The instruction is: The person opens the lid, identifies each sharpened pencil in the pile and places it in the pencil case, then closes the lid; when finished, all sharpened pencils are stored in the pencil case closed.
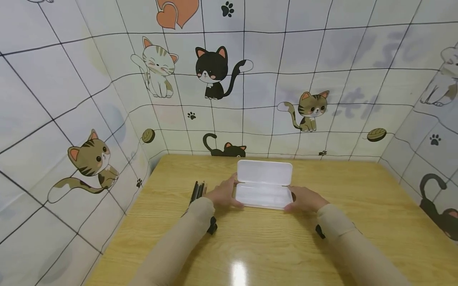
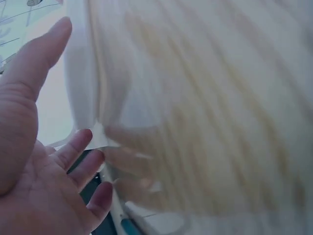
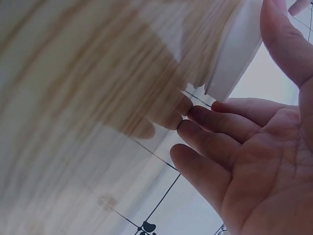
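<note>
Far left: cat-print cloth hangs as a side wall, brown striped cat printed low on it. Next, a bundle of thin, mostly dark sticks, pencil-like, on the wood table, just left of the left hand and partly hidden by that arm.

Left hand grips the left end of the white case: thumb at near corner, fingers toward the far side. Left wrist view has the thumb spread well off the fingers, case between.

Case is mid-table, toward the far edge, long side left-right. Lid is up at the far side, base flat at the near side.

Right hand mirrors it on the right end: thumb near, index finger at the far corner, other fingers loose. Both arms in beige sleeves. Far right: cloth side wall, dark cat low down.
</note>
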`<state>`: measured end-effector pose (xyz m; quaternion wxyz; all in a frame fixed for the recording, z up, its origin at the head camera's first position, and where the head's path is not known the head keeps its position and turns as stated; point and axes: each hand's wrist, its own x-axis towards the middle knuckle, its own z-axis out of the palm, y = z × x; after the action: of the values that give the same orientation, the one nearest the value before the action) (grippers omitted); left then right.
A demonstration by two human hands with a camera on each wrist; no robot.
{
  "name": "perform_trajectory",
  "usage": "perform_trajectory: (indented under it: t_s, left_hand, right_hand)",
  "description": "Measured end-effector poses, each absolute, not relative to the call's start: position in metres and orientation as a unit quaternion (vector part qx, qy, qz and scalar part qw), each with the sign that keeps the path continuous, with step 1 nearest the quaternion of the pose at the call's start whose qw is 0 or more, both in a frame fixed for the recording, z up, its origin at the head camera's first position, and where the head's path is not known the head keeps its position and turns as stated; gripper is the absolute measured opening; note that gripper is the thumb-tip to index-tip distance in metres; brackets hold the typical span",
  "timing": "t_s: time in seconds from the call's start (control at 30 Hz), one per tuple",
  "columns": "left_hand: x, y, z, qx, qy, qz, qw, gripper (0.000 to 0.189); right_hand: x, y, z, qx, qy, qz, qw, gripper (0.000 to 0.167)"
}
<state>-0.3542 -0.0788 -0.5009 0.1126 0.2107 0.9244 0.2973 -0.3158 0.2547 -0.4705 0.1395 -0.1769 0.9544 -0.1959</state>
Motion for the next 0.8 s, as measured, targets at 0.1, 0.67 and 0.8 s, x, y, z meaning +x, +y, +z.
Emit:
perform_trajectory:
  t_s: [0.1, 0.67, 0.8]
  left_hand:
    - [-0.347, -0.087, -0.487, 0.222, 0.916, 0.312, 0.120, 0.121]
    - [-0.317, -0.145, -0.449, 0.126, 0.939, 0.307, 0.095, 0.041]
    - [-0.307, -0.146, -0.449, 0.114, 0.938, 0.306, 0.116, 0.042]
  right_hand:
    - [-0.316, 0.252, -0.470, -0.181, 0.955, -0.194, 0.137, 0.102]
    - [-0.314, 0.252, -0.467, -0.179, 0.954, -0.198, 0.135, 0.102]
    - [-0.312, 0.252, -0.468, -0.179, 0.954, -0.199, 0.136, 0.101]
